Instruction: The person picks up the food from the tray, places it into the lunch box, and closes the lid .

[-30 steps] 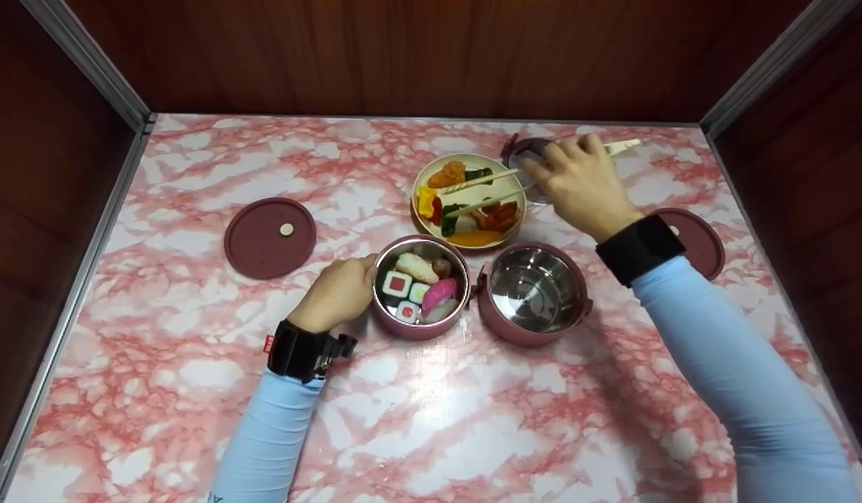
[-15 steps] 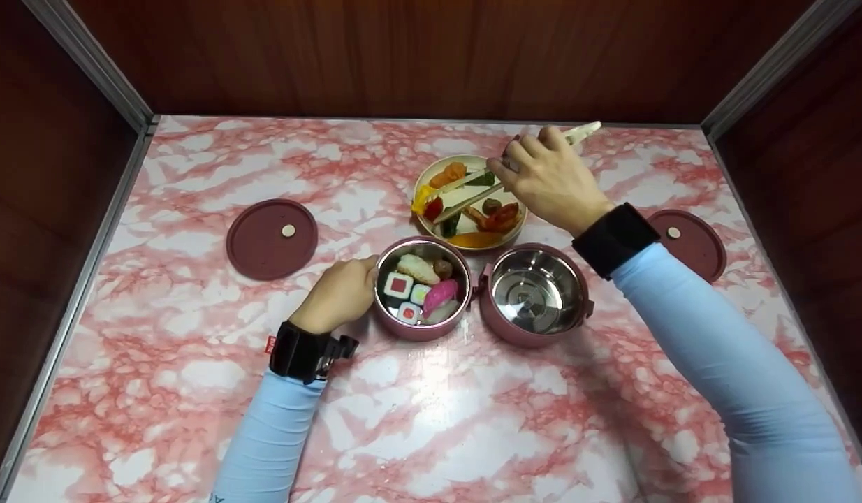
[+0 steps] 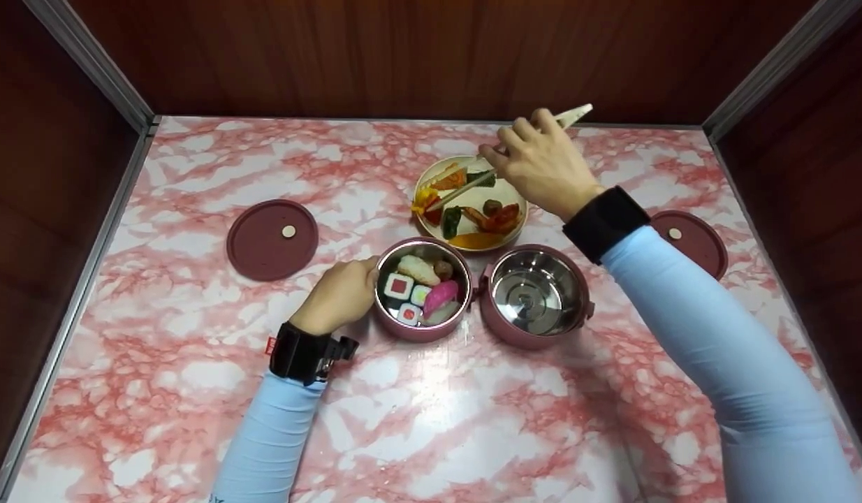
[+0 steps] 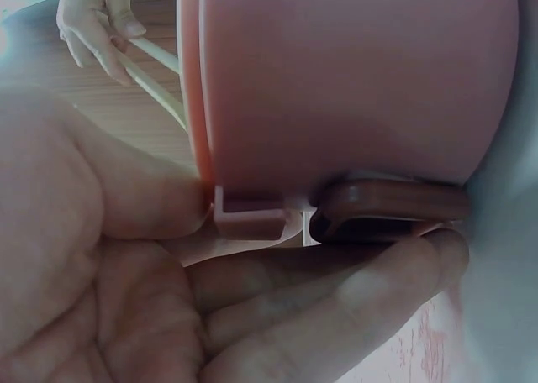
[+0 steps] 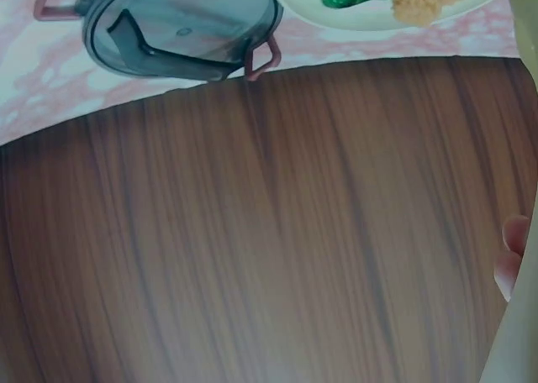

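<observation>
My left hand (image 3: 338, 297) holds a pink lunch pot (image 3: 418, 334) at its left side. In the left wrist view, the thumb lies by the rim and the fingers lie along a brown clasp (image 4: 395, 200). Several sushi pieces, including a roll (image 3: 398, 286) and a pink piece (image 3: 440, 297), lie inside. My right hand (image 3: 543, 157) grips cream tongs (image 3: 574, 115) above a cream plate (image 3: 504, 194) of food pieces. The tong tips are at a yellow piece (image 3: 422, 198) on the plate's left side; whether they pinch it, I cannot tell.
A second pink pot (image 3: 515, 330) with a bare steel inside stands just right of the first. Maroon lids lie at left (image 3: 263, 248) and right (image 3: 707, 244). A clear lid (image 5: 185, 34) with pink handles lies beside the plate. Wooden panels (image 3: 403, 56) border the table.
My right hand has moved left and toward the back with the tongs. Their tips have shifted from mid-plate to the yellow piece at its left side. My left hand keeps its hold.
</observation>
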`<control>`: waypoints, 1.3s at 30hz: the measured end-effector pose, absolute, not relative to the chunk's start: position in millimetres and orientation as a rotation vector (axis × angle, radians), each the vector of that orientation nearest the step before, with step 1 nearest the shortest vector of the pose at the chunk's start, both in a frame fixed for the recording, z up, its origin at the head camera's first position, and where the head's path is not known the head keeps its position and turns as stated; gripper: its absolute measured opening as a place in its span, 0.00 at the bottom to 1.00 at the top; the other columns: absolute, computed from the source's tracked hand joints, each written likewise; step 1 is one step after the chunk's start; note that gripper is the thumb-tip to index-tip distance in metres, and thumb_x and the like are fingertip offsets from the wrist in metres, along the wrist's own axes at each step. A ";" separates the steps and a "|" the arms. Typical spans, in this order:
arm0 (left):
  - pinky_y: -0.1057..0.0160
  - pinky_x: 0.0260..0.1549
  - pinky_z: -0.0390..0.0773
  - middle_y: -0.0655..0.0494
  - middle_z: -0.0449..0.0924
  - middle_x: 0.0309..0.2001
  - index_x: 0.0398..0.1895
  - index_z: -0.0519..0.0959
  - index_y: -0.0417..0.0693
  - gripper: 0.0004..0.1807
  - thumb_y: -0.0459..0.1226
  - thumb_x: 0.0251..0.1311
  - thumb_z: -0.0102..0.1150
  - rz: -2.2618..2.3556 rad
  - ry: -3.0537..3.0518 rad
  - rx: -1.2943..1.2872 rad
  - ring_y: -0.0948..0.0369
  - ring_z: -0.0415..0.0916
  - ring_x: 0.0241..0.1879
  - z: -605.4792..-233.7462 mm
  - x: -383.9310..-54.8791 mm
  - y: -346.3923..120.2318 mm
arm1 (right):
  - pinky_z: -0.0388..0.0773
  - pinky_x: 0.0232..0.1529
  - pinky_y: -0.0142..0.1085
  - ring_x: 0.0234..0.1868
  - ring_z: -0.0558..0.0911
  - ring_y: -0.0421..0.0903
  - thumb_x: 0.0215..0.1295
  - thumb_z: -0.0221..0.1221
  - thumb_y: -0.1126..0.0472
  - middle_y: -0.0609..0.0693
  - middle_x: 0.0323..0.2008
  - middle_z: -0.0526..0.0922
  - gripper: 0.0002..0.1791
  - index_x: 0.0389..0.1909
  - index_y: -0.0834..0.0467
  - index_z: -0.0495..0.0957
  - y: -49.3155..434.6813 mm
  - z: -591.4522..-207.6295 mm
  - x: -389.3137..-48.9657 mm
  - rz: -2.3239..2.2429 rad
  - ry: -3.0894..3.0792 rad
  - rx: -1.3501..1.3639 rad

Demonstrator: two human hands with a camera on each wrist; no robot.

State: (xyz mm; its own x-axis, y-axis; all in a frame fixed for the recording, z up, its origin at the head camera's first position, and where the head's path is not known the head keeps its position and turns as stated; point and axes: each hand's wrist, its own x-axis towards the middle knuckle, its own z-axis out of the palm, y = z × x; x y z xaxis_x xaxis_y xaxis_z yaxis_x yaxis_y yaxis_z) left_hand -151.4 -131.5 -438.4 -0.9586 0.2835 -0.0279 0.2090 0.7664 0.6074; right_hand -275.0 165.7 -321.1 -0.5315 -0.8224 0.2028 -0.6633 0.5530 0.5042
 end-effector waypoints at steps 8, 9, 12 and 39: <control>0.44 0.48 0.76 0.39 0.83 0.45 0.51 0.80 0.40 0.16 0.36 0.75 0.42 0.976 2.837 0.408 0.45 0.80 0.49 -438.7 -150.9 -132.2 | 0.63 0.46 0.52 0.36 0.71 0.58 0.69 0.57 0.59 0.57 0.34 0.78 0.08 0.41 0.58 0.80 156.3 -325.8 -288.5 -0.510 -2.453 1.180; 0.44 0.48 0.77 0.39 0.83 0.45 0.51 0.80 0.40 0.16 0.36 0.75 0.42 0.982 2.836 0.410 0.45 0.80 0.49 -438.6 -150.9 -132.5 | 0.63 0.46 0.52 0.36 0.71 0.59 0.69 0.57 0.58 0.57 0.33 0.78 0.07 0.39 0.58 0.80 156.9 -326.7 -289.6 -0.495 -2.457 1.175; 0.44 0.47 0.77 0.39 0.83 0.44 0.49 0.81 0.40 0.15 0.36 0.74 0.43 0.993 2.833 0.416 0.45 0.80 0.49 -438.0 -150.5 -132.2 | 0.63 0.45 0.52 0.35 0.72 0.58 0.67 0.60 0.54 0.57 0.31 0.79 0.10 0.37 0.57 0.80 162.0 -328.8 -290.6 -0.452 -2.479 1.156; 0.43 0.47 0.77 0.39 0.83 0.44 0.49 0.80 0.40 0.14 0.35 0.74 0.44 0.958 2.852 0.430 0.44 0.80 0.49 -438.1 -149.9 -132.3 | 0.72 0.24 0.43 0.21 0.76 0.46 0.64 0.66 0.55 0.48 0.26 0.85 0.12 0.48 0.49 0.88 197.1 -311.3 -167.3 0.266 -3.121 0.870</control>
State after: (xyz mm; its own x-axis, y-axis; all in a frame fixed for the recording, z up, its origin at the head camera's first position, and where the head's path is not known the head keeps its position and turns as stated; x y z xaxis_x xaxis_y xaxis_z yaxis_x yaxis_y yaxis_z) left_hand -149.9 -132.3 -438.1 -0.9549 0.2970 -0.0065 0.2329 0.7618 0.6044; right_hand -167.3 197.1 -311.3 -0.8512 -0.5212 -0.0615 -0.5033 0.8439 -0.1859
